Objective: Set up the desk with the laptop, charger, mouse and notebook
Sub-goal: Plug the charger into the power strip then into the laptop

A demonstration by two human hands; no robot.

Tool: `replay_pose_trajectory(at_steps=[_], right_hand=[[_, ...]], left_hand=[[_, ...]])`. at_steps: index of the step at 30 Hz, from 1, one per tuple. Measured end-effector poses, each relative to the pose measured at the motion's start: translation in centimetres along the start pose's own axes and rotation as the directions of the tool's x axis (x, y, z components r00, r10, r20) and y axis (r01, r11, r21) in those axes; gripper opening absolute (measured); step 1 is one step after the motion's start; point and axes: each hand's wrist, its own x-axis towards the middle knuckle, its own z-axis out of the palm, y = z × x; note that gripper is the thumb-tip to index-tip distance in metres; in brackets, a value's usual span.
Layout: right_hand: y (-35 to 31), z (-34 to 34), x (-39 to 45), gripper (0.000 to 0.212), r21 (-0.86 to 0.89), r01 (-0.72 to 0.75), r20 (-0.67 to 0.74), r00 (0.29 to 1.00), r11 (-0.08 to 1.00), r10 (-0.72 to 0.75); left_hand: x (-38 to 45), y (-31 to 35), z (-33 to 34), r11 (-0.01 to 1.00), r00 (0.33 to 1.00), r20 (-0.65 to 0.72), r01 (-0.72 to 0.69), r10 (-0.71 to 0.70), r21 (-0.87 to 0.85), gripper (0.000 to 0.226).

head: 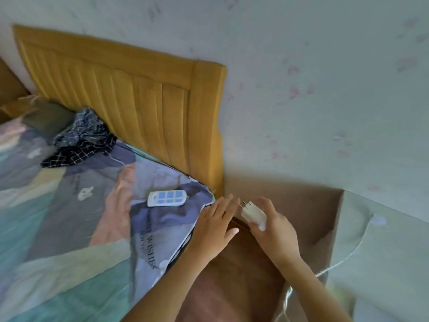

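My right hand [274,231] grips a white charger plug [253,213], its metal prongs pointing up and left toward the gap beside the bed. A thin white cable [357,248] trails from it across the pale desk surface [383,252] at the right. My left hand [216,226] is flat, fingers spread, resting on the corner of the bedspread [162,219] at the bed's edge, just left of the plug. No laptop, mouse or notebook is in view.
A white and blue remote [167,197] lies on the patterned bedspread. Dark checked clothing [81,138] is heaped by the yellow wooden headboard [130,101]. Between bed and desk runs a narrow gap with brown floor [243,270]. A papered wall [325,89] stands behind.
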Motion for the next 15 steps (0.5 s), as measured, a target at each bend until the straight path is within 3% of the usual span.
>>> replay_pose_trajectory(at_steps=[6, 10, 15], right_hand=[[-7.5, 7.7, 2.8, 0.042, -0.091, 0.129, 0.074, 0.990, 0.987, -0.122], [-11.2, 14.9, 6.1, 0.053, -0.207, 0.194, 0.154, 0.974, 0.959, -0.164], [-12.9, 25.6, 11.4, 0.048, -0.179, 0.057, 0.302, 0.953, 0.982, 0.000]], left_hand=[[-4.5, -10.9, -0.9, 0.986, 0.981, 0.095, 0.165, -0.166, 0.024, 0.081], [-6.0, -19.4, 0.1, 0.977, 0.966, 0.153, 0.204, -0.211, 0.056, 0.083], [-5.5, -30.4, 5.5, 0.981, 0.962, 0.191, 0.187, -0.195, 0.061, 0.078]])
